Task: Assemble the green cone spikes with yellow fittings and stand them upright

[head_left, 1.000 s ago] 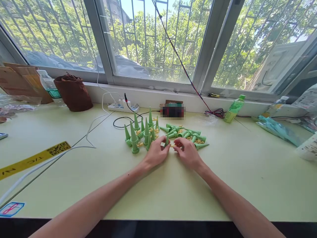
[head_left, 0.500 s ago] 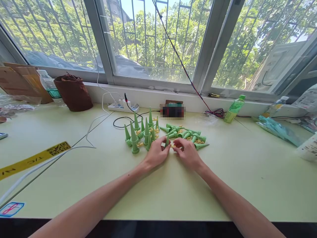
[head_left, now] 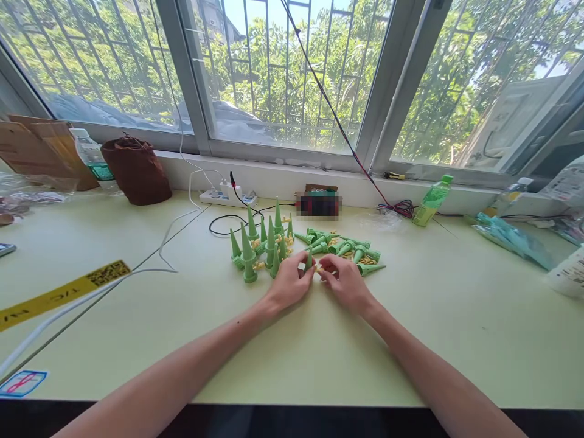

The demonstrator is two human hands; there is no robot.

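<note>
On the pale green table (head_left: 137,316) my left hand (head_left: 288,283) is closed round a green cone (head_left: 309,258), held point up. My right hand (head_left: 345,281) pinches a small yellow piece (head_left: 318,267) against the base of that cone. Left of my hands several green cones (head_left: 255,246) stand upright, some with yellow pieces at the base. Behind my right hand lies a heap of green cones (head_left: 347,246) on their sides, with loose yellow pieces among them.
A white power strip (head_left: 227,198) with white and black cables lies behind the cones. A brown pouch (head_left: 135,171) and cardboard (head_left: 41,149) sit at the back left, a green bottle (head_left: 431,201) and blue-green bags (head_left: 513,240) at the right. Yellow tape (head_left: 64,292) crosses the left.
Both hands stay at the same spot with the cone between them; only the fingers have shifted slightly. Nothing else has moved.
</note>
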